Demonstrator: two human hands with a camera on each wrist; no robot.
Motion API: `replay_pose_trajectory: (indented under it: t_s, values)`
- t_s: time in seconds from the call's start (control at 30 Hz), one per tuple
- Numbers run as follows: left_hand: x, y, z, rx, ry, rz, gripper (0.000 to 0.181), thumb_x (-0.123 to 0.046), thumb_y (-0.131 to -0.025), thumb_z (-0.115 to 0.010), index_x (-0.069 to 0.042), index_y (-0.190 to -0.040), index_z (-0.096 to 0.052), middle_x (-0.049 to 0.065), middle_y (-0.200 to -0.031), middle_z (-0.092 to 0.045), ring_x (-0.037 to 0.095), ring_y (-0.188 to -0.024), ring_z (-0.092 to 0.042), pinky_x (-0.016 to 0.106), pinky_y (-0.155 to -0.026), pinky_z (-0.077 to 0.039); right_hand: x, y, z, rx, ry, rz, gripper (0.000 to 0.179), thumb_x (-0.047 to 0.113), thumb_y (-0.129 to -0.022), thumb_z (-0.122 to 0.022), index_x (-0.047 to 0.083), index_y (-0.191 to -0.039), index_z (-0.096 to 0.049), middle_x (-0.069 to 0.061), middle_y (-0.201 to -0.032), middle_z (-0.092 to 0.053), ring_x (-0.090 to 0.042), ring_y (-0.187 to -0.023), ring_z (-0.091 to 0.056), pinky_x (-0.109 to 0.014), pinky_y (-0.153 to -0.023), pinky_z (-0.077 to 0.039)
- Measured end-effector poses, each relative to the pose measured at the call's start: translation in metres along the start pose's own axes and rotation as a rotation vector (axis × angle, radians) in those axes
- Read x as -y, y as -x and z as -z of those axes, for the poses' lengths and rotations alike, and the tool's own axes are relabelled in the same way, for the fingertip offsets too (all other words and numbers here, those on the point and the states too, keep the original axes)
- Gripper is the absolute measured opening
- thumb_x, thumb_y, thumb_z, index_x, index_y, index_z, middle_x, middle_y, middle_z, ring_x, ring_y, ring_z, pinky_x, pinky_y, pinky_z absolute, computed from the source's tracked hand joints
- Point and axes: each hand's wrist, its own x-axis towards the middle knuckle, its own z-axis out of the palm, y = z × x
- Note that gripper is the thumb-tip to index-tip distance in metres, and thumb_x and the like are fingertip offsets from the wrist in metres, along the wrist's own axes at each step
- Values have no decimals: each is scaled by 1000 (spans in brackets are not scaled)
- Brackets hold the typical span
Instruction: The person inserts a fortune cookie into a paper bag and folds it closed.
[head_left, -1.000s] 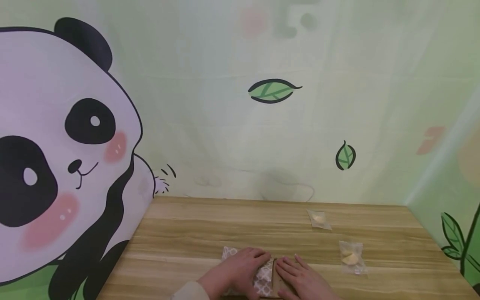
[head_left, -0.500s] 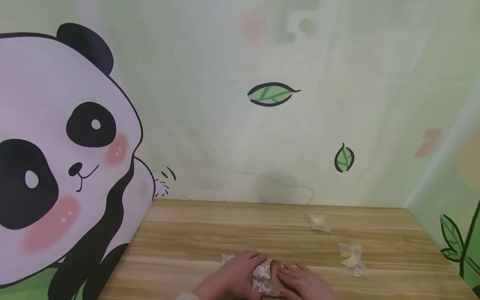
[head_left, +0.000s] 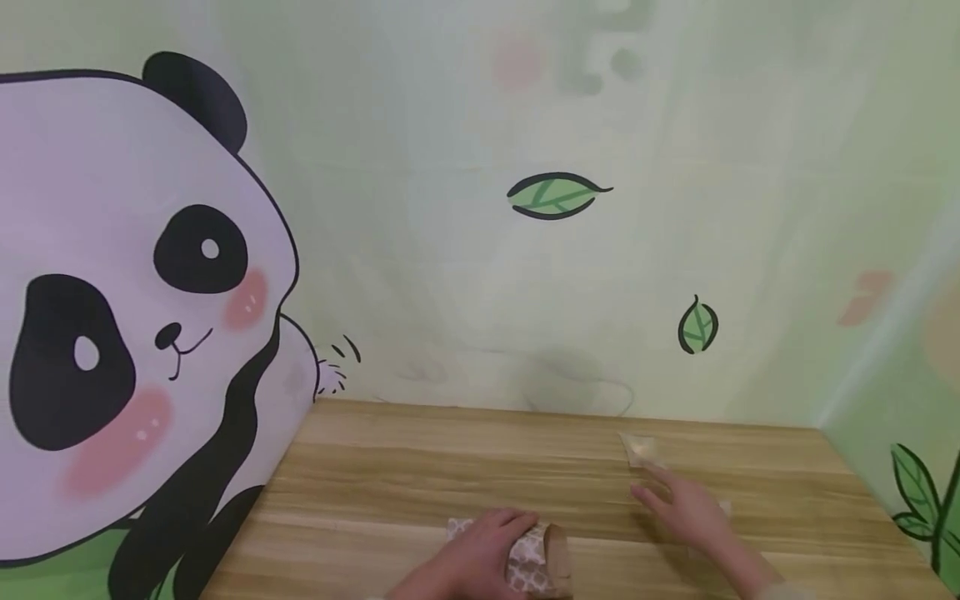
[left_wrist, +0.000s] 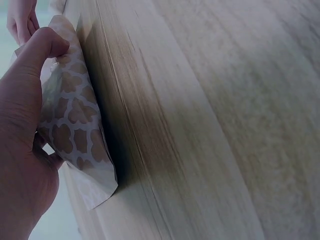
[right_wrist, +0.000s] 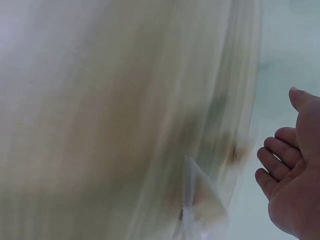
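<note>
We grip a brown-and-white lattice-patterned paper bag (head_left: 528, 567) on the wood-grain table (head_left: 375, 479), left hand (head_left: 483, 552) curled round it. Our right hand (head_left: 692, 514) holds nothing, fingers loosely extended beside a small clear plastic packet (head_left: 637, 448); contact we can't tell. Second clear packet (head_left: 725, 506): mostly behind our right forearm (head_left: 738, 565).

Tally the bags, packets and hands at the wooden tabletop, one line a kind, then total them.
Patterned paper bag: 1
Clear packets: 2 (one mostly hidden in the head view)
Hands: 2
Total: 5
</note>
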Motion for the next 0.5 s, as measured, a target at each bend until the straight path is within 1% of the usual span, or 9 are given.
replay_pose_trajectory:
  t_s: [0.1,0.13,0.23,0.3,0.43,0.5]
  values:
    - [1,0,-2,-30,-31,-44,94,-69,-74,-67,-14,-146,-40,1,-141,-47,18,-127,-46,35,-101,-43,-11,-15,3,-2,-11,-50,61,45,-95,-55,-2,-134,-53,-27,-127,-57,-44,-109,-59,-58,-89,-47]
    - [1,0,-2,-35,-37,-51,94,-69,-74,-67,-14,-146,-40,1,-141,-47,18,-126,-47,35,-101,-43,-14,-20,3,-5,-6,-55,61,44,-96,-55,-3,-133,-53,-29,-126,-57,-45,-109,-59,-58,-90,-47]
    - [1,0,-2,-44,-51,-62,94,-69,-74,-67,-13,-145,-42,1,-140,-47,18,-126,-47,33,-101,-43,-20,-33,3,-3,21,-68,61,44,-97,-53,-7,-132,-52,-31,-125,-56,-49,-113,-55,-59,-93,-44]
    - [1,1,-2,-45,-58,-64,94,-69,-73,-68,-13,-144,-43,1,-140,-48,17,-126,-47,32,-100,-43,-24,-40,3,9,33,-84,62,44,-98,-51,-8,-132,-51,-33,-125,-55,-51,-113,-53,-61,-93,-43]
    - [2,2,-1,-66,-95,-76,95,-68,-72,-70,-12,-144,-43,1,-139,-49,17,-124,-48,31,-100,-43,-31,-51,1,25,57,-133,65,45,-99,-46,-11,-133,-48,-36,-127,-52,-55,-115,-48,-63,-94,-40]
    - [3,2,-2,-89,-125,-91,95,-67,-71,-71,-11,-143,-44,1,-137,-51,16,-123,-49,30,-100,-43,-34,-55,0,30,60,-163,68,47,-100,-44,-12,-133,-47,-36,-129,-49,-56,-117,-46,-63,-96,-39]
